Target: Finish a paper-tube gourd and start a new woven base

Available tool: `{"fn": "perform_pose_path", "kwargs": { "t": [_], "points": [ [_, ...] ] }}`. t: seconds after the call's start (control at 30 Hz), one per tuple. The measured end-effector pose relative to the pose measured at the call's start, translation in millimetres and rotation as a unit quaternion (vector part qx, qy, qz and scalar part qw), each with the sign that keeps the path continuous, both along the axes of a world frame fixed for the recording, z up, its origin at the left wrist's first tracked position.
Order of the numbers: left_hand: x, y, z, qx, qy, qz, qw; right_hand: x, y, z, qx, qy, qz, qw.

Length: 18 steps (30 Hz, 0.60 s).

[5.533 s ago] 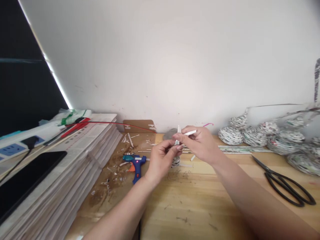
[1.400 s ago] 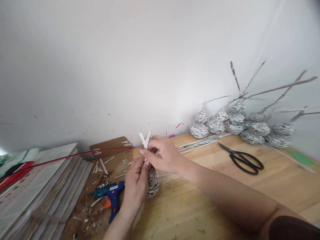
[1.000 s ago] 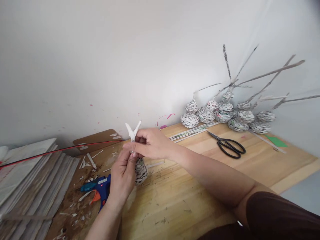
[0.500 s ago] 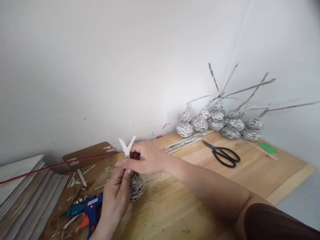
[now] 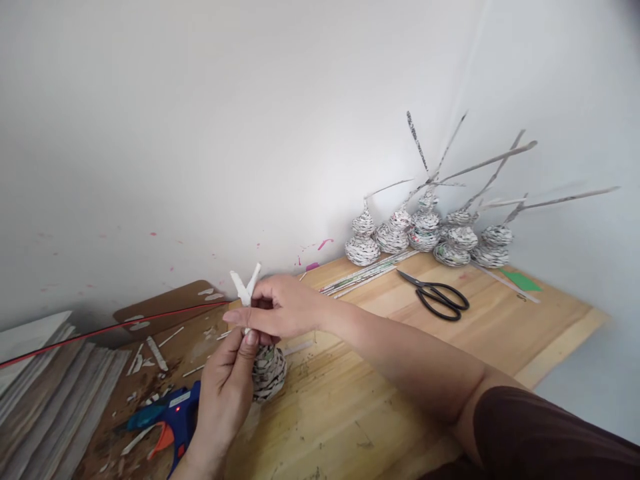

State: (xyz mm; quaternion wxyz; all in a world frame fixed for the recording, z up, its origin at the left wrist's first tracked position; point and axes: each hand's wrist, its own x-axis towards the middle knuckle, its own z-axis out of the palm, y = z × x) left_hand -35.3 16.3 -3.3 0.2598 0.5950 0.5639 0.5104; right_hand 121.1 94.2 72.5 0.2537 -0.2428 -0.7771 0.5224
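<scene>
A small coiled paper gourd (image 5: 270,375), toward seven o'clock in the view, appears to stand on the wooden tabletop (image 5: 345,407) as the left hand (image 5: 227,377) pinches its neck between thumb and fingers. Just above, the right hand (image 5: 285,308) closes around the base of two white paper ends (image 5: 243,291), which fork toward eleven and one o'clock; seconds earlier, one stuck out past the right hand at about two o'clock. The view has since swung right, dropping the phone and bringing more gourds (image 5: 363,243) fully into sight beyond the scissors (image 5: 440,298), at two o'clock from the work. A blue glue gun (image 5: 183,413) lies at eight o'clock, partly behind the left hand.
</scene>
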Motion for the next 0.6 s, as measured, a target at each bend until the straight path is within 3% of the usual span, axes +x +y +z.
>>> {"fn": "perform_pose_path", "kwargs": {
  "t": [0.13, 0.33, 0.5, 0.6],
  "points": [
    [2, -2, 0.5, 0.005, -0.033, -0.047, 0.998, -3, -1, -6.7, -0.054, 0.022, 0.030, 0.998],
    [2, -2, 0.4, -0.007, -0.054, -0.049, 0.997, -12, -4, -17.1, -0.082, 0.045, -0.028, 0.995],
    [-1, -1, -2.1, -0.023, -0.092, -0.042, 0.995, -5, 7, -11.9, -0.080, 0.039, 0.077, 0.993],
    [0, -2, -1.2, -0.022, -0.107, -0.063, 0.992, -5, 8, -11.5, -0.084, 0.030, 0.103, 0.991]
  ]
}}
